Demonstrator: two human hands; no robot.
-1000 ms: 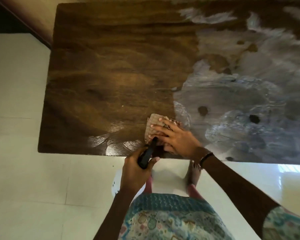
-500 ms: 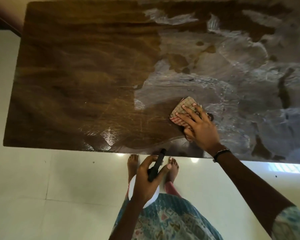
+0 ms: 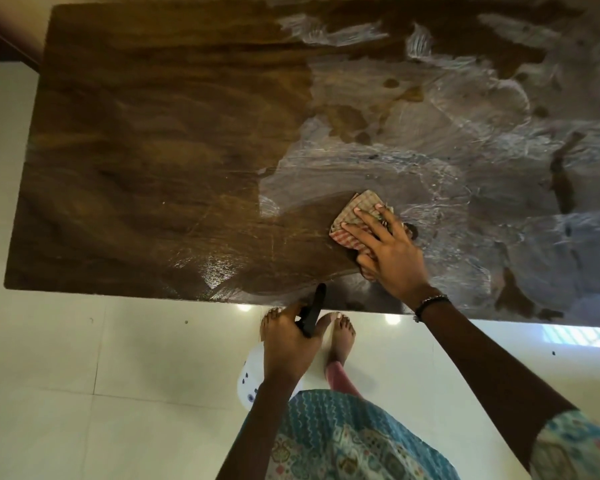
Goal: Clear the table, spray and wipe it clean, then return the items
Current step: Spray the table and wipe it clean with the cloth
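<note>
Since 1.0 s ago my right hand slid the checked cloth rightward from the bench front edge into the white foam; fingers flat, pressing the cloth down. My left hand grips the spray bottle just off the front edge, left of the cloth.

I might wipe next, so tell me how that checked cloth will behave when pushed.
The folded checked cloth looks soft, so it will likely bunch unless pressed flat, as the right hand does. On the wet, smeared wooden table it probably glides easily.
</note>
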